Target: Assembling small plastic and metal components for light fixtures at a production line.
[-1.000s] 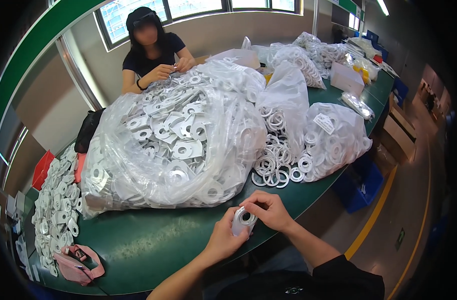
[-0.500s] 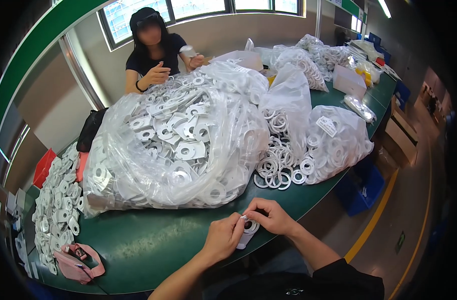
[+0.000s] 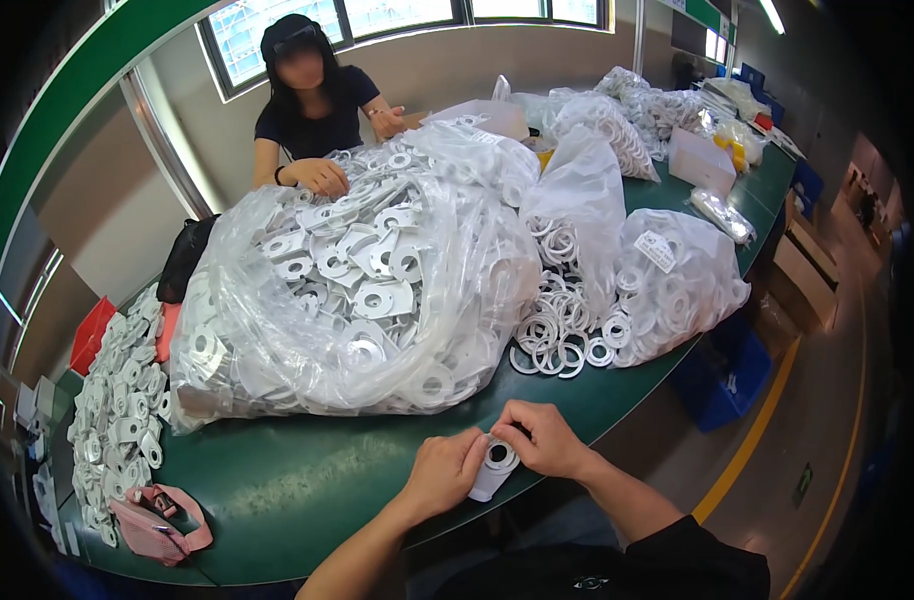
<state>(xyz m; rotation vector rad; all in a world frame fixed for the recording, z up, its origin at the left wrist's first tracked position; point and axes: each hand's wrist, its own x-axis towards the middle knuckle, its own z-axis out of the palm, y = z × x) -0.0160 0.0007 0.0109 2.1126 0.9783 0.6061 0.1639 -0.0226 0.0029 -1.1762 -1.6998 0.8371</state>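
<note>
My left hand point(image 3: 443, 474) and my right hand point(image 3: 541, 438) meet over the near edge of the green table point(image 3: 277, 490). Together they grip a small white plastic plate point(image 3: 494, 470) with a round hole, and a white ring sits at that hole under my fingertips. Just beyond my hands lies a big clear bag of white holed plates point(image 3: 357, 290). To its right, loose white rings point(image 3: 557, 335) spill from another clear bag point(image 3: 667, 280).
A person in a dark top point(image 3: 317, 110) sits across the table, hands on the plate pile. Finished white pieces point(image 3: 117, 410) lie in rows at the left beside a pink pouch point(image 3: 157, 520). More bags and boxes fill the far right; blue crates point(image 3: 727, 380) stand on the floor.
My hands dropped from mid-air to the table edge with the white plate between them. The person opposite lowered one hand onto the pile.
</note>
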